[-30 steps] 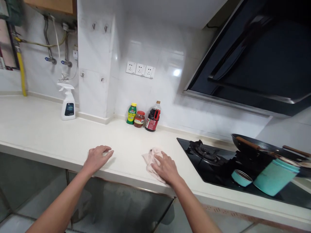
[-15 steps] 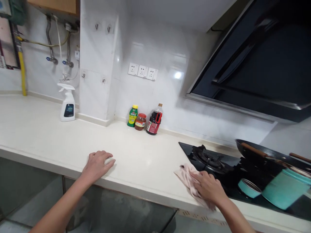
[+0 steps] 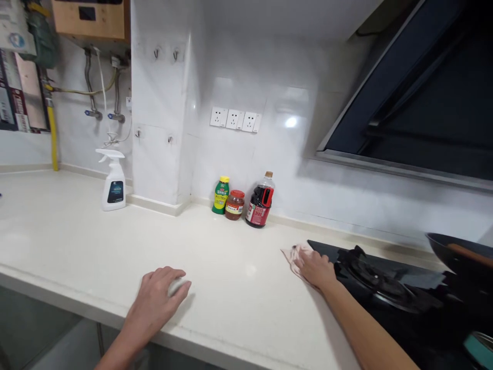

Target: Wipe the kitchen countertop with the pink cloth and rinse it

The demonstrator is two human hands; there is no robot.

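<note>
Beside the stove (image 3: 379, 280), the right hand (image 3: 314, 267) has slid the pink cloth (image 3: 291, 253) farther back, palm flat on it.

Cloth (image 3: 293, 255) mostly hidden under right hand (image 3: 315, 267); wok (image 3: 458, 257) cut off at right edge.

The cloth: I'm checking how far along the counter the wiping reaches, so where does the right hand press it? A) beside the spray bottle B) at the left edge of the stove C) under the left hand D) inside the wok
B: the right hand presses the cloth flat on the counter right where the black stove begins, far from the spray bottle and the left hand.
</note>
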